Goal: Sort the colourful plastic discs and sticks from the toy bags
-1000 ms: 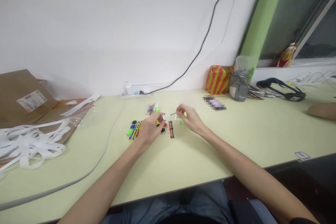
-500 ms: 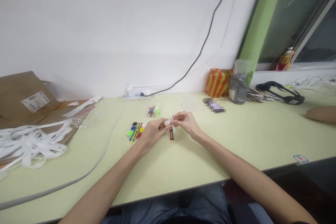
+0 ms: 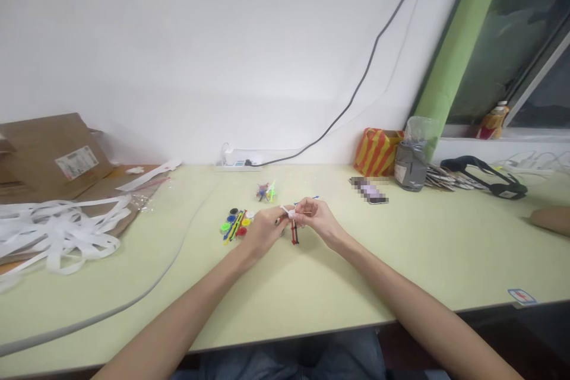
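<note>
Between the fingertips of both hands is a small white plastic piece (image 3: 291,213), its far side partly hidden by the fingers. My left hand (image 3: 266,228) pinches it from the left, and my right hand (image 3: 317,219) pinches it from the right. Under the hands, red and black plastic sticks (image 3: 294,234) lie on the table. A blue stick tip (image 3: 316,197) shows beyond the right hand. Left of my left hand lie several coloured discs, among them a green disc (image 3: 225,228) and a red disc (image 3: 241,231), beside yellow and blue sticks (image 3: 234,227).
Farther back lies a clump of small coloured pieces (image 3: 266,191). A phone (image 3: 369,190), a striped bag (image 3: 377,151) and a grey container (image 3: 410,165) stand or lie at right. White strips (image 3: 75,231), cardboard (image 3: 48,154) and a grey cable (image 3: 171,276) occupy the left; a power strip (image 3: 238,165) sits by the wall.
The white piece has turned in my fingers; before, a long part of it stood upright. Both hands still hold it together. The view has shifted slightly.
</note>
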Available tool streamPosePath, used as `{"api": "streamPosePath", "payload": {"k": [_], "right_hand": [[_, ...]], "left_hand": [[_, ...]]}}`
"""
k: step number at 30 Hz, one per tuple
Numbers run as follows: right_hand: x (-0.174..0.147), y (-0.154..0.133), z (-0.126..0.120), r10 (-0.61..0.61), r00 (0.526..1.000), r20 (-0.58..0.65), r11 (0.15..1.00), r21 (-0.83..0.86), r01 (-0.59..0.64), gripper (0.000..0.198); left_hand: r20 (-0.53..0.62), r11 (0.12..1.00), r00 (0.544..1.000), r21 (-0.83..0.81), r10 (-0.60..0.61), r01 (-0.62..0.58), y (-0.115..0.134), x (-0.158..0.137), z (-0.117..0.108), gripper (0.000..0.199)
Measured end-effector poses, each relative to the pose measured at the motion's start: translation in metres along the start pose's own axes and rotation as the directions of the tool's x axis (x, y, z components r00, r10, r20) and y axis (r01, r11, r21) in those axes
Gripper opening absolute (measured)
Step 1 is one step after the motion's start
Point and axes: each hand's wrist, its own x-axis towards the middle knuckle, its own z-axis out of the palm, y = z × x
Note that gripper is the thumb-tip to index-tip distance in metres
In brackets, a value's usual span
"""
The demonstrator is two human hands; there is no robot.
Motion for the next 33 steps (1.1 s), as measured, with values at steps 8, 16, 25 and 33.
{"api": "streamPosePath", "payload": {"k": [8,16,25,33], "right_hand": [[-0.002,-0.005,-0.002,-0.050,0.999,-0.001,0.999,0.011,0.050,0.041],[0.000,0.007,0.001,-0.087,0.996,-0.020,0.989,-0.123,0.084,0.040],[-0.003,-0.012,0.002,-0.396,0.909,0.127,0.733,-0.552,0.397,0.013],[0.003,-0.038,-0.074,-0.002,0.957,0.289,0.691,-0.691,0.210,0.005]], "left_hand": [[-0.024,0.996,0.998,-0.066,-0.057,0.055,0.001,0.001,0.001,0.017],[-0.034,0.997,0.998,-0.067,-0.048,0.046,-0.002,-0.005,0.007,0.018],[-0.103,0.992,0.986,-0.007,-0.129,0.129,0.002,-0.002,0.003,0.011],[0.044,0.942,0.999,0.333,0.020,-0.033,-0.005,0.005,-0.014,0.028]]}}
